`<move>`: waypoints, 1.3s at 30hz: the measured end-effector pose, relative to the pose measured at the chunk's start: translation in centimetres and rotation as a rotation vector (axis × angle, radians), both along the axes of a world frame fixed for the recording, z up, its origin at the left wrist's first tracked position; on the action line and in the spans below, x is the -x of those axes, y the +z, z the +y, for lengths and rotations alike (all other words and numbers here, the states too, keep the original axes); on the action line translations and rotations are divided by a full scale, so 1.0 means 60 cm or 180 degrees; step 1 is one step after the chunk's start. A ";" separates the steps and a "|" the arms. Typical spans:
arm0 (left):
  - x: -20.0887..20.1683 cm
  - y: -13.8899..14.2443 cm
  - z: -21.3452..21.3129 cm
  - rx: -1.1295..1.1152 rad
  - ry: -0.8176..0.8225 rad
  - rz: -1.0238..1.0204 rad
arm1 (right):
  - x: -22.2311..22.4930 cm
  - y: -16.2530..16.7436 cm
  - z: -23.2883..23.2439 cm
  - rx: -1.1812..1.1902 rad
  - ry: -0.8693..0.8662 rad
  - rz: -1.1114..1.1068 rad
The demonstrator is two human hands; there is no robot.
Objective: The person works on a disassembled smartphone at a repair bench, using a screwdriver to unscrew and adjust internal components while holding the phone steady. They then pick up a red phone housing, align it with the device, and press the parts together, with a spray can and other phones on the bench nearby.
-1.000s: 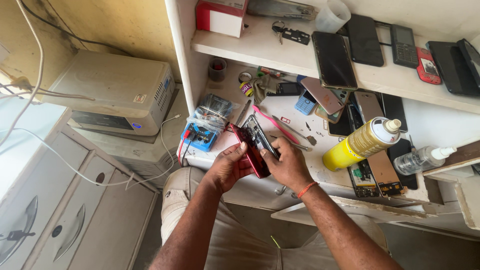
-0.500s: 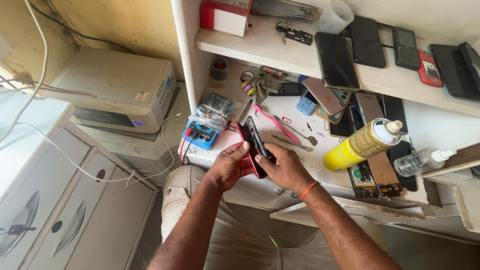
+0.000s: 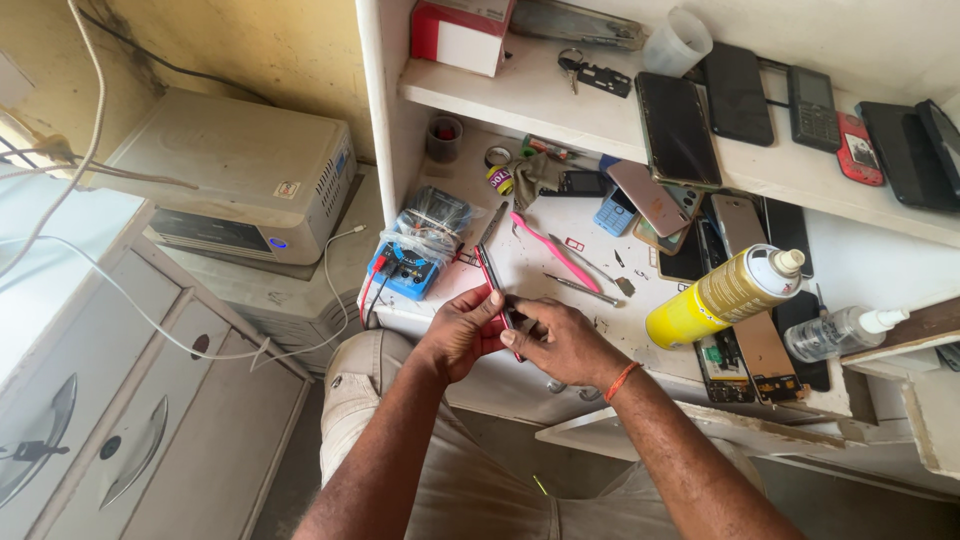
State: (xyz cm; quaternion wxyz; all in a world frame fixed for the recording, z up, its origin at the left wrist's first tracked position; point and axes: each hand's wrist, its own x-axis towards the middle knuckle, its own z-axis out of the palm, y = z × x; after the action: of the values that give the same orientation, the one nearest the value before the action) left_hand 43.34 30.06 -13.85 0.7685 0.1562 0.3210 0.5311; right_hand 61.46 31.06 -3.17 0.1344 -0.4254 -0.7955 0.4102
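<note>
Both of my hands hold a thin red-edged mobile phone on its edge above the front of a white workbench. My left hand grips its lower left side. My right hand, with an orange band at the wrist, pinches its lower right side, fingertips against the phone's face. A pink toothbrush and metal tweezers lie just beyond the phone.
A blue multimeter with wrapped leads sits left of my hands. A yellow spray can and a clear bottle lie to the right. Several phones cover the bench and upper shelf. A beige power unit stands at left.
The phone has turned from a slanted, more open view to nearly edge-on between my hands. My hands have shifted slightly toward the bench's front edge.
</note>
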 end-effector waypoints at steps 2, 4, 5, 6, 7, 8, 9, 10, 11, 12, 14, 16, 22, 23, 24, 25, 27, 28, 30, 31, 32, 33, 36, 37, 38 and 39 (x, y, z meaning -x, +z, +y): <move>0.000 -0.003 0.001 -0.0010 -0.0005 0.0021 | -0.001 -0.004 0.001 -0.0087 -0.0024 -0.0042; -0.001 -0.005 0.001 -0.0028 0.0018 0.0010 | -0.002 -0.007 0.000 -0.0291 0.0005 -0.0118; -0.001 -0.006 0.002 -0.0041 0.0042 -0.0012 | -0.001 -0.008 -0.001 -0.0451 0.0045 -0.0173; -0.001 -0.006 0.002 -0.0055 0.0067 -0.0036 | -0.002 -0.010 -0.003 -0.0613 0.0087 -0.0228; -0.001 -0.006 0.002 -0.0044 0.0062 -0.0040 | -0.001 -0.011 -0.006 -0.0752 0.0133 -0.0247; -0.001 -0.006 0.002 -0.0033 0.0058 -0.0045 | 0.000 -0.012 -0.011 -0.0891 0.0179 -0.0266; -0.001 -0.006 0.002 -0.0023 0.0053 -0.0050 | 0.002 -0.013 -0.015 -0.1030 0.0226 -0.0287; -0.002 -0.005 0.002 -0.0022 0.0066 -0.0043 | 0.003 -0.013 -0.019 -0.0988 0.0183 -0.0338; -0.002 -0.004 0.002 -0.0019 0.0079 -0.0035 | 0.005 -0.013 -0.024 -0.0944 0.0139 -0.0388; -0.002 -0.003 0.001 -0.0015 0.0091 -0.0026 | 0.007 -0.013 -0.028 -0.0899 0.0096 -0.0437; -0.002 -0.001 -0.001 -0.0052 0.0099 0.0001 | 0.013 -0.015 -0.038 -0.1021 0.0080 -0.0445; -0.003 0.004 -0.003 -0.0064 0.0080 0.0023 | 0.018 -0.016 -0.044 -0.1148 0.0046 -0.0482; -0.006 0.020 -0.006 0.0074 0.0036 0.0239 | 0.028 -0.018 -0.045 -0.1338 -0.0009 -0.0630; -0.008 0.022 -0.006 0.0111 0.0066 0.0307 | 0.029 -0.019 -0.046 -0.1356 0.0002 -0.0661; -0.011 0.023 -0.005 0.0145 0.0096 0.0375 | 0.029 -0.019 -0.047 -0.1378 0.0013 -0.0694; -0.014 0.024 -0.004 0.0178 0.0123 0.0504 | 0.030 -0.021 -0.048 -0.1463 0.0030 -0.0721; -0.024 0.026 0.000 0.0252 0.0182 0.0763 | 0.032 -0.023 -0.053 -0.1628 0.0072 -0.0774; -0.030 0.027 0.003 0.0194 0.0227 0.0888 | 0.031 -0.024 -0.055 -0.1632 0.0051 -0.0768; -0.038 0.029 0.009 0.0080 0.0324 0.1144 | 0.031 -0.025 -0.056 -0.1640 0.0016 -0.0748; -0.039 0.031 0.012 0.0176 0.0260 0.1217 | 0.030 -0.025 -0.055 -0.1520 -0.0025 -0.0758; -0.039 0.034 0.015 0.0269 0.0195 0.1289 | 0.028 -0.024 -0.054 -0.1402 -0.0067 -0.0770; -0.037 0.036 0.019 0.0359 0.0127 0.1361 | 0.027 -0.024 -0.052 -0.1288 -0.0113 -0.0782; -0.033 0.043 0.025 0.0324 -0.0099 0.1200 | 0.024 -0.022 -0.050 -0.1440 -0.0067 -0.0616; -0.033 0.045 0.027 0.0344 -0.0068 0.1203 | 0.024 -0.023 -0.051 -0.1586 -0.0082 -0.0590; -0.035 0.046 0.028 0.0366 -0.0033 0.1208 | 0.024 -0.024 -0.053 -0.1731 -0.0093 -0.0560; -0.037 0.046 0.030 0.0392 0.0004 0.1212 | 0.025 -0.026 -0.055 -0.1873 -0.0102 -0.0530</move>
State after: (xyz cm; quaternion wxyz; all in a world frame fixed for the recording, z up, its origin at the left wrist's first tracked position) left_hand 45.56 31.88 -11.10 0.7016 0.2064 0.4924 0.4719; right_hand 59.98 27.77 -4.71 0.1926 -0.4128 -0.8816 0.1238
